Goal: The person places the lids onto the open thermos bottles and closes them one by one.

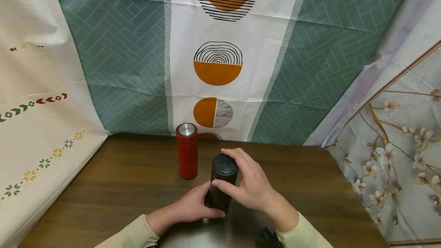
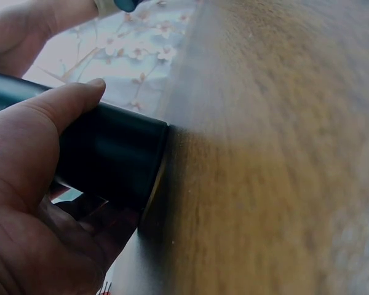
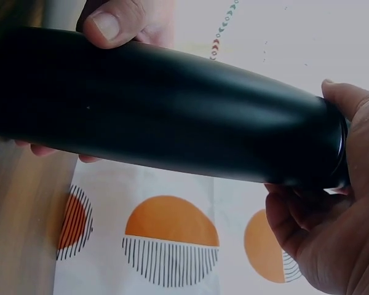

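A black bottle (image 1: pixel 220 196) stands near the middle of the table in the head view. My left hand (image 1: pixel 193 204) grips its lower part, thumb at the near side; the left wrist view shows this hand (image 2: pixel 43 178) round the bottle (image 2: pixel 114 150), whose base is at the tabletop. My right hand (image 1: pixel 253 186) holds the black lid (image 1: pixel 224 164) from the right, thumb in front and fingers behind. In the right wrist view the right hand (image 3: pixel 350 203) grips the top end of the bottle (image 3: pixel 172 110), with the left hand (image 3: pixel 126 21) near its base.
A red bottle (image 1: pixel 188 158) with a silver top stands behind and left of the black one on the brown table (image 1: pixel 120 179). A patterned curtain (image 1: pixel 127 68) hangs along the back edge, with more cloth at both sides. A dark object (image 1: pixel 270 237) is by the right sleeve.
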Available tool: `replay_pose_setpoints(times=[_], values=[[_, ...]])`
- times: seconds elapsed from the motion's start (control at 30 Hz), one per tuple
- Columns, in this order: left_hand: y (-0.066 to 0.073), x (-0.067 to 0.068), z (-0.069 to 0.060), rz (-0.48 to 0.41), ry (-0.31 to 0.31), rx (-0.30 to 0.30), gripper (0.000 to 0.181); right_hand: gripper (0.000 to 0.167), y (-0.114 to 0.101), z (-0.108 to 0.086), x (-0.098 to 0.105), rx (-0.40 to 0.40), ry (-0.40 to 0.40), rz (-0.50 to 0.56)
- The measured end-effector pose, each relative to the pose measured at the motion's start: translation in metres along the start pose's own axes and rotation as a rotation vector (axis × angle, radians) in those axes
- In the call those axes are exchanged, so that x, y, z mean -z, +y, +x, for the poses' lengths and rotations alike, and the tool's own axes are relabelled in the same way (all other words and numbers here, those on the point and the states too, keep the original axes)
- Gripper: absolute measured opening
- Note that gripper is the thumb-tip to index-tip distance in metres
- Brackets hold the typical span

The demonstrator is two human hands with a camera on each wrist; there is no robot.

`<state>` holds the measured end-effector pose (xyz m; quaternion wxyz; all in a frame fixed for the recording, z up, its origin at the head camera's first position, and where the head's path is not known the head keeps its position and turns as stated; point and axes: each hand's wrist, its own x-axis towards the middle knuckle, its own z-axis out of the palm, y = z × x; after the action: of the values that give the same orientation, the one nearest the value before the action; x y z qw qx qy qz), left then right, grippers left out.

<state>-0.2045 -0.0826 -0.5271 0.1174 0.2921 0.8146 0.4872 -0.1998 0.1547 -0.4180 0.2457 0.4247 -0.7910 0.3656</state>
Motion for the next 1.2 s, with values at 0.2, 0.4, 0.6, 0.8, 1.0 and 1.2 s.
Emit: replay_pose_setpoints(times=[0.2,0.4,0.6,0.8,1.0,1.2], values=[[-0.0001,0.0003,-0.0002,-0.002,-0.003,0.009,0.084,0.075,0.0002,0.0004,-0.001,0.008,0.006,-0.021],[0.0003,0.0006,-0.0001,0.005,0.001,-0.001,0.083,0.073,0.0019,0.0,-0.0012,0.031,-0.002,-0.028],[-0.0001,-0.0001,-0.0008,0.006,0.002,0.007,0.077,0.07,0.003,-0.0005,-0.0002,0.042,-0.009,-0.007],[-0.0004,-0.0006,-0.0013,0.007,0.006,0.01,0.076,0.068,0.0021,-0.0008,-0.0007,0.043,-0.005,-0.006],[-0.0003,-0.0022,-0.0016,0.006,0.007,0.003,0.076,0.067,0.0019,-0.0019,-0.001,0.042,-0.001,-0.016],[-0.0015,-0.0036,-0.001,0.012,0.008,0.006,0.076,0.068,0.0017,-0.0028,-0.0012,0.032,-0.005,-0.014]])
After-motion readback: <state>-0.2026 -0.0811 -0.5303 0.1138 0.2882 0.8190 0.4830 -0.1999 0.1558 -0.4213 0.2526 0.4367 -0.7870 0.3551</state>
